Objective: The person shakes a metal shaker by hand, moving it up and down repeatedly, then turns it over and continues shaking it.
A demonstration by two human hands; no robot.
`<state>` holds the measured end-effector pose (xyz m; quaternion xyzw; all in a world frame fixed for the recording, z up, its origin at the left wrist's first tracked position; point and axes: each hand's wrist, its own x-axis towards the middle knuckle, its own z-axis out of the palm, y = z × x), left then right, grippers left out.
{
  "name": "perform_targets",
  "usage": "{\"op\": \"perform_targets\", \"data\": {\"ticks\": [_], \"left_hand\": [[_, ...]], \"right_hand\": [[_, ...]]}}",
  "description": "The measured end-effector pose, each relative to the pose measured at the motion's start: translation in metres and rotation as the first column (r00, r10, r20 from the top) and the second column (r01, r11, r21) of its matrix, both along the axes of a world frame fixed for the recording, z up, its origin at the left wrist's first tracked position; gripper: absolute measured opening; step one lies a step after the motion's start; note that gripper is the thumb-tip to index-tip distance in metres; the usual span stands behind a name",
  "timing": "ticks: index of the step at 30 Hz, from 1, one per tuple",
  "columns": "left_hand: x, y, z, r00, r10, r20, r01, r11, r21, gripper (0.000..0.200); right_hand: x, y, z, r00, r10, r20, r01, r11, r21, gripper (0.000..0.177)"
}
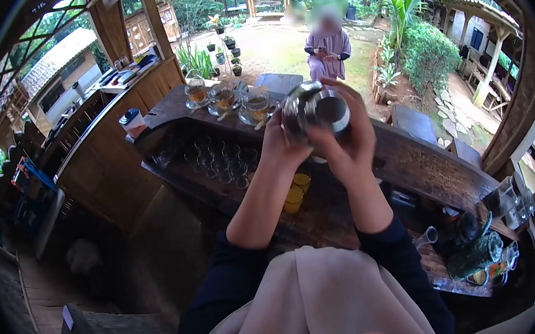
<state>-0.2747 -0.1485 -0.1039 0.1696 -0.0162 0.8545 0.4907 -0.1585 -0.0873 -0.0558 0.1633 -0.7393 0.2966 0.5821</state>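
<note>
Both hands are raised in front of me around a shiny metal shaker [331,113], above the dark wooden counter [431,165]. My left hand [281,141] is wrapped round its left part, and my right hand [355,129] grips its right side. The shaker lies tilted, one round end facing me; its edges are slightly blurred. Left of the hands, three glass cups of amber drink [223,96] stand on saucers on the raised ledge. Below the hands, glasses of yellow drink [294,198] stand on the lower counter, partly hidden by my left forearm.
Several empty glasses [220,162] stand on the lower shelf. A lidded container [132,123] sits at the ledge's left end. Glass jars and a pitcher [476,256] stand at the right. Beyond the counter, a person [327,52] holds a phone.
</note>
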Motion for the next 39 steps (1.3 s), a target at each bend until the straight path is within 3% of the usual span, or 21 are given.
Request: {"op": "perform_targets", "data": {"ticks": [3, 4, 7, 10, 11, 13, 15, 17, 18, 21, 24, 25, 27, 29, 30, 31, 32, 34, 36, 38, 39], "left_hand": [[0.03, -0.036, 0.036, 0.817, 0.227, -0.53, -0.284, 0.958, -0.028, 0.047], [0.026, -0.038, 0.044, 0.918, -0.201, -0.342, 0.267, 0.951, 0.158, 0.056], [0.04, -0.036, 0.03, 0.938, 0.018, -0.346, 0.1, 0.942, 0.319, 0.069], [-0.006, -0.01, 0.013, 0.785, -0.595, -0.172, 0.618, 0.731, 0.29, 0.054], [-0.003, -0.005, 0.012, 0.784, -0.596, -0.172, 0.619, 0.731, 0.288, 0.054], [0.002, 0.007, 0.013, 0.985, 0.162, 0.063, -0.139, 0.951, -0.276, 0.044], [-0.01, 0.01, -0.013, 0.997, -0.067, 0.031, 0.064, 0.992, 0.11, 0.045], [0.048, -0.032, 0.04, 0.714, 0.352, -0.605, -0.539, 0.828, -0.155, 0.05], [0.027, -0.032, 0.046, 0.948, -0.148, -0.283, 0.163, 0.986, 0.031, 0.058], [0.043, -0.028, 0.03, 0.958, 0.118, -0.26, -0.091, 0.99, 0.11, 0.066], [-0.015, 0.003, 0.001, 0.924, -0.345, -0.162, 0.351, 0.936, 0.008, 0.046], [-0.016, 0.018, -0.023, 0.998, 0.042, -0.051, -0.045, 0.997, -0.063, 0.039], [-0.008, 0.017, -0.003, 0.998, -0.004, 0.058, 0.007, 0.999, -0.046, 0.04], [0.004, 0.003, -0.002, 0.797, 0.307, -0.52, -0.36, 0.933, 0.0, 0.046], [-0.03, 0.008, -0.003, 0.863, -0.442, -0.244, 0.489, 0.852, 0.186, 0.05], [0.003, -0.017, 0.032, 0.942, -0.097, -0.322, 0.059, 0.99, -0.126, 0.041], [0.022, -0.024, 0.03, 0.946, -0.034, -0.324, 0.041, 0.999, 0.017, 0.052], [0.028, -0.017, 0.025, 0.877, 0.093, -0.471, 0.075, 0.942, 0.326, 0.067], [0.006, -0.003, 0.018, 0.904, -0.053, -0.424, 0.168, 0.957, 0.239, 0.063], [-0.021, 0.01, 0.009, 0.908, -0.257, -0.33, 0.308, 0.945, 0.112, 0.041], [-0.027, 0.031, -0.02, 0.951, 0.061, -0.303, -0.048, 0.998, 0.05, 0.038]], "right_hand": [[0.026, -0.026, 0.008, 0.984, 0.056, -0.169, -0.013, 0.97, 0.244, 0.042], [0.022, -0.034, 0.002, 0.943, 0.124, -0.307, -0.032, 0.957, 0.287, 0.039], [0.011, -0.05, -0.008, 0.677, 0.331, -0.657, -0.038, 0.907, 0.418, 0.033], [0.004, 0.004, -0.022, 0.992, 0.126, 0.007, -0.118, 0.911, 0.396, 0.061], [-0.009, 0.002, -0.005, 0.988, -0.033, -0.152, 0.081, 0.942, 0.326, 0.055], [-0.017, 0.001, -0.008, 0.998, 0.061, -0.02, -0.062, 0.997, -0.046, 0.049], [-0.001, -0.002, 0.003, 0.998, 0.056, -0.034, -0.057, 0.998, -0.009, 0.044], [0.038, -0.021, 0.019, 0.998, -0.016, -0.068, 0.045, 0.888, 0.458, 0.026], [0.039, -0.024, 0.013, 0.963, 0.161, -0.216, -0.02, 0.842, 0.54, 0.029], [0.024, -0.025, 0.002, 0.751, 0.415, -0.513, 0.002, 0.776, 0.631, 0.041], [0.011, 0.001, -0.01, 0.998, 0.049, -0.046, -0.038, 0.974, 0.222, 0.048], [-0.011, 0.013, -0.008, 0.996, -0.035, -0.086, 0.054, 0.97, 0.239, 0.053], [-0.007, 0.012, -0.007, 0.998, -0.027, -0.048, 0.031, 0.995, 0.091, 0.054], [0.004, 0.003, 0.004, 0.99, -0.01, -0.138, 0.023, 0.995, 0.092, 0.05], [0.02, -0.005, 0.008, 0.981, 0.111, -0.16, -0.071, 0.969, 0.235, 0.044], [0.049, -0.01, 0.019, 0.998, 0.044, -0.036, -0.024, 0.898, 0.439, 0.039], [0.039, -0.016, 0.011, 0.909, 0.224, -0.353, 0.028, 0.81, 0.586, 0.029], [0.049, -0.011, 0.005, 0.962, 0.163, -0.218, -0.025, 0.85, 0.526, 0.037], [0.061, -0.008, -0.003, 0.995, 0.058, 0.075, -0.081, 0.931, 0.357, 0.058], [0.011, 0.017, 0.003, 0.983, -0.036, -0.178, 0.132, 0.817, 0.562, 0.05], [-0.013, 0.02, -0.009, 0.995, -0.049, -0.087, 0.07, 0.965, 0.252, 0.05]]}}
